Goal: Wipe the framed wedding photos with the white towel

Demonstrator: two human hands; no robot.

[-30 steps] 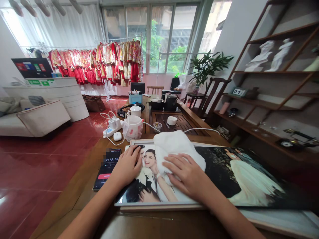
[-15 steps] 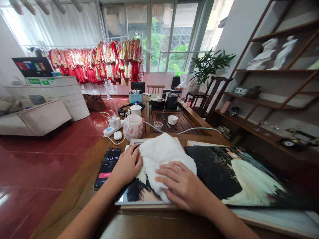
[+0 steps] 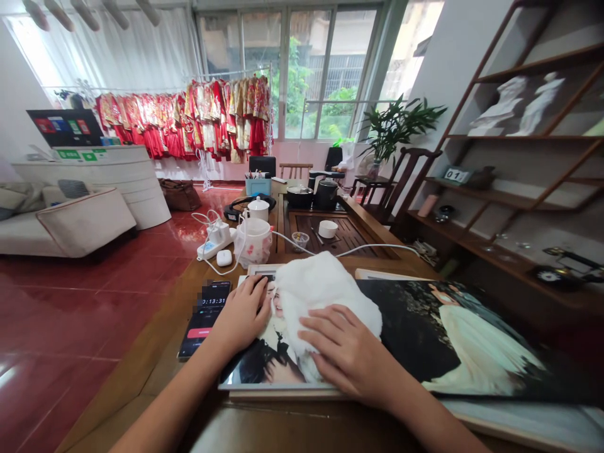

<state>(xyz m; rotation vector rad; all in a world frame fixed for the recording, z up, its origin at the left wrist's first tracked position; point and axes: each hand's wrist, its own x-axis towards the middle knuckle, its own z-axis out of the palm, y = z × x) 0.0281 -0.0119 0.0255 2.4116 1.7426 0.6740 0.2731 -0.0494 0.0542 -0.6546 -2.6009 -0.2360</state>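
My right hand (image 3: 352, 352) presses on a fluffy white cloth (image 3: 325, 286), its fingers bent a little into the fabric. The cloth lies over a glossy photo panel (image 3: 245, 368) showing two people, and covers its right part. On the panel's left side rests my left hand (image 3: 243, 311), fingers apart and holding nothing. Beneath the panel is a pale board or frame, mostly hidden. A phone (image 3: 205, 324) with a timer on its screen lies just left of my left hand. To the right is a larger dark photo (image 3: 472, 340) with a white dress.
Beyond the panel stand a cup in a plastic wrap (image 3: 253, 240), a lidded white mug (image 3: 258, 209), a power strip (image 3: 216, 242) and a small white case (image 3: 224, 258). A white cable (image 3: 377, 246) crosses the table. A tea tray (image 3: 302, 223) holds a white bowl (image 3: 328, 228).
The white cloth has slid to the right with my right hand, uncovering more of the photo's faces. My left hand stays in place on the panel.
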